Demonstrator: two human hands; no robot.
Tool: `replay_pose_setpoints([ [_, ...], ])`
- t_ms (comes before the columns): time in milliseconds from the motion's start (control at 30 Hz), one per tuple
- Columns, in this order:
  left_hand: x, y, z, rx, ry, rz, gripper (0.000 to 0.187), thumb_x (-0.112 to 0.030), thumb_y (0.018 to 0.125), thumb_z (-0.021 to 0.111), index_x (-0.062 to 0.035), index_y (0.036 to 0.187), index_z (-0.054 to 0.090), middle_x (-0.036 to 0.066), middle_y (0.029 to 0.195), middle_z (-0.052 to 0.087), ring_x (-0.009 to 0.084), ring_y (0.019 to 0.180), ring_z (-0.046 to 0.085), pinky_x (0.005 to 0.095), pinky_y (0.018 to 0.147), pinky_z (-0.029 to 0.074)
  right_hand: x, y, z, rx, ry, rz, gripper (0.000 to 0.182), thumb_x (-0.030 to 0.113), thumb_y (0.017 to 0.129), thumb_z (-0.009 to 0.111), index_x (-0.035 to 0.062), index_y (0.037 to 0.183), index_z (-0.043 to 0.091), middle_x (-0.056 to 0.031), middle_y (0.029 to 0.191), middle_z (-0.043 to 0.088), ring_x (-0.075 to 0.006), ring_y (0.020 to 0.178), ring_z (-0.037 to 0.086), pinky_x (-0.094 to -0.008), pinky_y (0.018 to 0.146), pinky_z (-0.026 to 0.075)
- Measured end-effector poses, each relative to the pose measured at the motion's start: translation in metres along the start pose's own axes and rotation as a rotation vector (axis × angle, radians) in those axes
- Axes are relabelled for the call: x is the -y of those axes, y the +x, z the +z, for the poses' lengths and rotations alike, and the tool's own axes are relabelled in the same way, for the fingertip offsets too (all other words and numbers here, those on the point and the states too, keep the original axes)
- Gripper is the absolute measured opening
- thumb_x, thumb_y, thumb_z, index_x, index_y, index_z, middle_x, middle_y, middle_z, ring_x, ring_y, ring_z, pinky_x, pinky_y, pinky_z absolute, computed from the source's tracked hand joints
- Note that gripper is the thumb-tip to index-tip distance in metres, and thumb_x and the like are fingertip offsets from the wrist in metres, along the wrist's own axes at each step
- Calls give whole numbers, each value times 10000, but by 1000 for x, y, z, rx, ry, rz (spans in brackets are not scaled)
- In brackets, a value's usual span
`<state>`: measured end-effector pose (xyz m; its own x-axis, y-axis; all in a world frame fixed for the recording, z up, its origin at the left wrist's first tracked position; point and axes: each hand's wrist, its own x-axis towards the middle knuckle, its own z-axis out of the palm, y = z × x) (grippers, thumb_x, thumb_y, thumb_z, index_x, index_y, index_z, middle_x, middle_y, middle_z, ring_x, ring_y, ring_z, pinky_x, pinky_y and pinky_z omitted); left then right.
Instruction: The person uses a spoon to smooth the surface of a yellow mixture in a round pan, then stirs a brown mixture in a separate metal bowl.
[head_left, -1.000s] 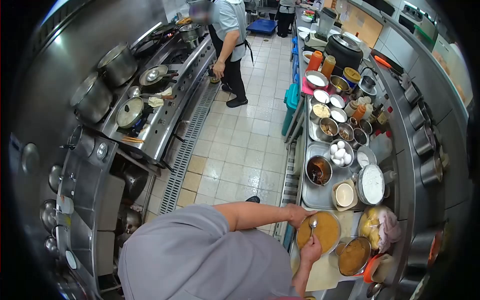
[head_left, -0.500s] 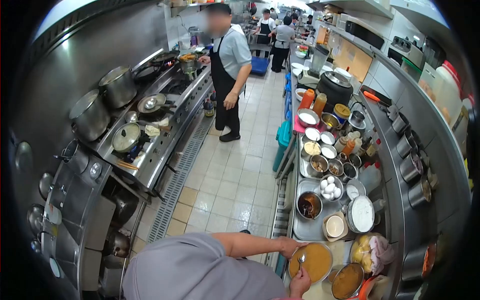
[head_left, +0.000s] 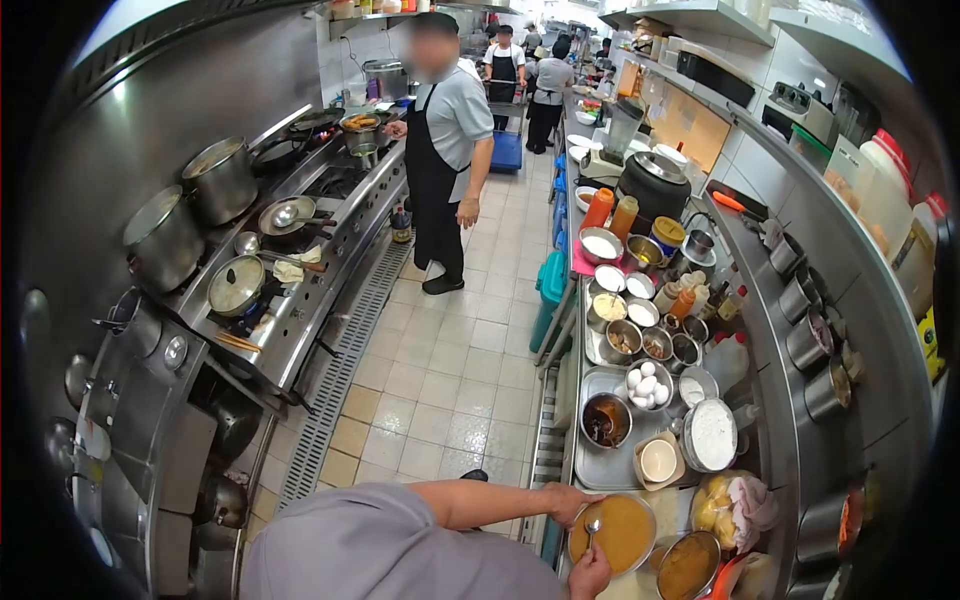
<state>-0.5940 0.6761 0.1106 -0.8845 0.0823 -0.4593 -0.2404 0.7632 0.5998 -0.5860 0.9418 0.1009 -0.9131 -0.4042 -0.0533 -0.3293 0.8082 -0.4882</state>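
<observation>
A round metal bowl (head_left: 636, 566) of smooth orange-brown sauce (head_left: 620, 540) stands at the near end of the counter. My left hand (head_left: 566, 503) grips its rim on the far left side. Closed around the handle of a metal spoon (head_left: 593, 527), my right hand (head_left: 590, 573) is at the bowl's near edge, and the spoon's head is over the sauce. Just right of the bowl, a metal container (head_left: 688, 565) with similar sauce leans to one side. Beyond it sits a plastic bag of yellow pieces (head_left: 712, 508) with a pale pink cloth (head_left: 750, 510) against it.
On the counter stand a tray (head_left: 605, 467), a pot of dark sauce (head_left: 606, 420), a bowl of eggs (head_left: 648, 385), a white-filled tub (head_left: 712, 436) and squeeze bottles (head_left: 598, 208). A stove (head_left: 300, 300) with pots lines the left wall. A co-worker (head_left: 445, 150) stands in the aisle.
The head view has shifted slightly, moving the counter and bowl left in the picture. My hands keep their hold on the bowl and spoon. The co-worker remains beside the stove.
</observation>
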Motion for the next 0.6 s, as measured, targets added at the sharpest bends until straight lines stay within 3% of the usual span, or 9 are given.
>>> replay_pose_setpoints([
  [33, 0, -3, -3, 5, 3, -15, 1296, -469, 753, 943, -455, 1754, 119, 179, 1282, 761, 379, 1156, 751, 470, 927, 592, -4, -1, 7, -48, 0, -45, 287, 302, 1044, 646, 175, 1242, 809, -202, 926, 788, -444, 825, 736, -532, 731, 575],
  [133, -7, -4, -6, -1, 20, 0, 1279, -457, 762, 928, -450, 1755, 124, 163, 1288, 769, 355, 1166, 756, 460, 947, 598, 2, 0, 3, -45, 118, 98, 308, 164, 959, 696, 24, 1214, 796, -222, 1053, 801, -402, 972, 771, -474, 878, 586],
  [500, -13, -12, -14, 12, 72, -46, 1224, -536, 790, 917, -496, 1741, 147, 154, 1257, 776, 363, 1129, 764, 483, 894, 594, 21, -15, -17, 3, 39, 65, 305, 204, 973, 699, 46, 1207, 815, -215, 1025, 806, -414, 945, 769, -477, 847, 590],
  [600, -15, -19, -17, 20, 46, -48, 1222, -529, 778, 906, -446, 1751, 172, 155, 1318, 759, 349, 1179, 754, 472, 930, 598, 13, -19, -7, 23, 42, 53, 293, 214, 974, 699, 76, 1198, 827, -206, 1008, 806, -413, 934, 770, -486, 833, 592],
])
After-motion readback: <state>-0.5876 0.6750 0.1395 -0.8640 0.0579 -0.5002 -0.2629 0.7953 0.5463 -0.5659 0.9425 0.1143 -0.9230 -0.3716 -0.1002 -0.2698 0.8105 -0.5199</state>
